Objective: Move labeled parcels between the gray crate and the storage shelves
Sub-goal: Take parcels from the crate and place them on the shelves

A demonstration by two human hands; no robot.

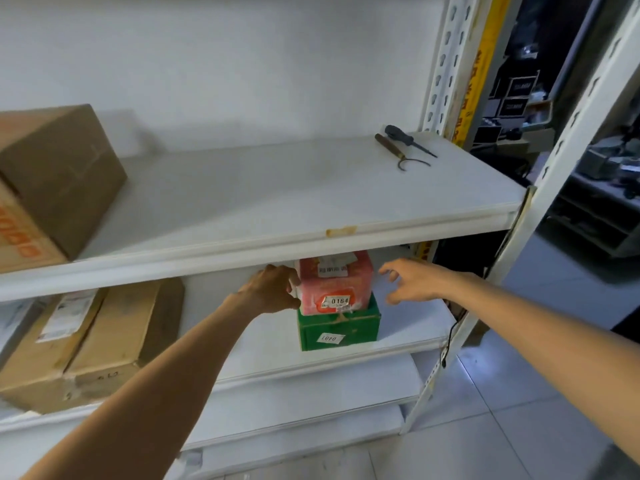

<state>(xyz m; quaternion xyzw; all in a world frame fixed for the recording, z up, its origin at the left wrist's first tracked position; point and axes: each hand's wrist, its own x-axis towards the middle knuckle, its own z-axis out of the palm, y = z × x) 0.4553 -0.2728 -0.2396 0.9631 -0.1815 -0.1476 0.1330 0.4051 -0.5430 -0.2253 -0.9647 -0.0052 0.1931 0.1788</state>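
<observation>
Pink parcel (334, 285) labelled 0164 sits on a green box (337, 329); left hand (272, 289) grips its side with curled fingers, right hand (412, 280) hovers beside, fingers spread, empty.

The upper shelf (259, 195) carried a cardboard box (59, 174), screwdriver (408, 139) and hook tool (398, 151); the lower shelf (412, 329) carried two cartons (114, 337) and a green box (337, 329).

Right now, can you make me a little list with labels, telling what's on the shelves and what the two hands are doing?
stack: pink parcel labelled 0164, sitting on a green box on the middle shelf
left: left hand grips the pink parcel's left side
right: right hand open, fingers spread, beside the parcel, not touching
top: top shelf holds a brown carton, a screwdriver and a hook tool
side: two cardboard boxes left of the stack
</observation>
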